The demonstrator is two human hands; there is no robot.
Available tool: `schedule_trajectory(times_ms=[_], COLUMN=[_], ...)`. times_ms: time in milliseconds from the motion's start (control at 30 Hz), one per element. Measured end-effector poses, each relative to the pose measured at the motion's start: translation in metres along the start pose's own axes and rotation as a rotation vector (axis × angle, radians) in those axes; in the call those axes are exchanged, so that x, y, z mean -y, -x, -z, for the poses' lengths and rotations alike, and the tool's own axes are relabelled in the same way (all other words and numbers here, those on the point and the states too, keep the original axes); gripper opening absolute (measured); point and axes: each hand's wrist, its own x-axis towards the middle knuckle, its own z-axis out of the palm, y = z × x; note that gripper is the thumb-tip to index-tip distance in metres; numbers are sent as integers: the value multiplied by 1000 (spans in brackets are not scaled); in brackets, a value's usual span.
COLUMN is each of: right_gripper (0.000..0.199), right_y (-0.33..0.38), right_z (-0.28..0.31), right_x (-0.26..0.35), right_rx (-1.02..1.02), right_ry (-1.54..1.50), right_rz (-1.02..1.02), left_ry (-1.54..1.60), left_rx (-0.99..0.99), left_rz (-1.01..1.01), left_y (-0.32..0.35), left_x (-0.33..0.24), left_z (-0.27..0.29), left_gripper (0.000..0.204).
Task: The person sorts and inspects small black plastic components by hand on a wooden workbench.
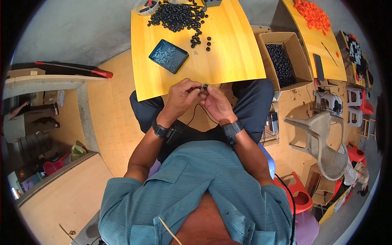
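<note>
My left hand point(178, 98) and my right hand point(217, 104) meet just off the near edge of the yellow table point(228, 49). Between the right thumb and fingers is a small round black piece point(205, 86). The left fingers are pinched against a tiny dark part beside it, too small to name. Beyond my hands, a dark square tray point(179, 62) holds small clear bluish pieces point(165, 56). Farther back lies a heap of black ring-shaped pieces point(175, 17), with several strays trailing toward me.
A cardboard box point(302, 57) of black pieces stands right of the table. Past it, another yellow table point(310, 38) carries orange pieces point(313, 15) and a dark phone-like slab point(319, 67). A grey plastic chair point(322, 139) and red stool point(300, 196) are at right. Another person point(24, 122) is far left.
</note>
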Motion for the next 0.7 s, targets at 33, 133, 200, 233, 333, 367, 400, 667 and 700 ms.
schedule_trajectory(times_ms=[33, 133, 200, 233, 333, 367, 400, 667, 700], right_gripper=[20, 21, 22, 22, 22, 22, 22, 22, 22], right_y=[0, 0, 0, 0, 0, -1, -1, 1, 2], right_z=[0, 0, 3, 4, 6, 6, 6, 6, 3], right_x=[0, -1, -1, -1, -1, -1, -2, -4, -3], right_rx=[2, 3, 1, -2, 5, 17, 17, 49, 48], right_ry=[-1, 7, 17, 27, 30, 25, 25, -40, -40], right_rz=[6, 1, -8, -16, -23, -21, -21, -12, -11], left_ry=[-63, -245, -363, -432, -451, -401, -401, 211, 211], left_rx=[-1, -18, -32, -3, 21, 13, 13, -102, -102], left_rz=[-13, -93, -163, -190, -199, -185, -185, 48, 48], left_y=[0, -1, -3, -4, -5, -6, -6, 7, 7], left_x=[0, 1, 2, 2, -1, -2, 1, 19, 17], left_z=[-1, -1, -1, 0, 2, 2, 2, -9, -8], left_gripper=[18, 15, 13, 13, 13, 13, 13, 17, 17])
